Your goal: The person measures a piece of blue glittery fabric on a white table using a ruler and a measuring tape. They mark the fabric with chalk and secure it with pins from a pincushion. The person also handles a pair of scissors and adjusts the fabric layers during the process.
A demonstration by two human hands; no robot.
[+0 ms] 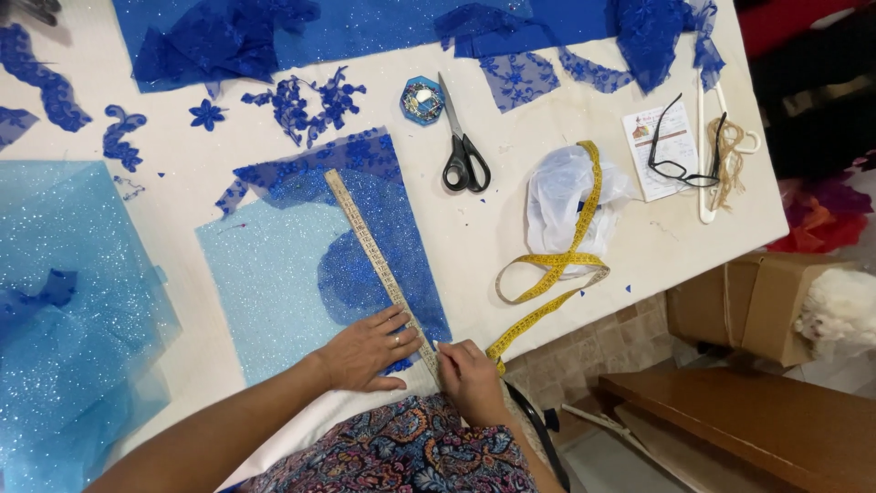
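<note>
The left hand (370, 349) lies flat, fingers spread, its grip wide open and closed on nothing, pressing down the near end of a long wooden ruler (379, 265) that runs diagonally away from it across the fabric. Just to the right of that hand, touching the same end of the ruler, the right hand (470, 376) has its grip pinched nearly closed at the fingertips; something small and pale shows there, though what it holds cannot be told. Under both the ruler and the left palm lies a dark blue glittery lace piece (383, 246), itself laid over a light blue sparkly fabric sheet (265, 292) that spreads to the left of the grip on the white worktop (493, 228).

Just right of the right hand a yellow measuring tape (557, 265) loops and trails up over a white plastic bag (566, 201). Beyond the ruler's far end, black-handled scissors (464, 155) lie beside a small blue octagonal pin box (422, 100). Farther right sit black eyeglasses (680, 151) on a printed card (662, 151). Well left of the left hand, a heap of light blue tulle (73, 310) covers the worktop's edge
</note>
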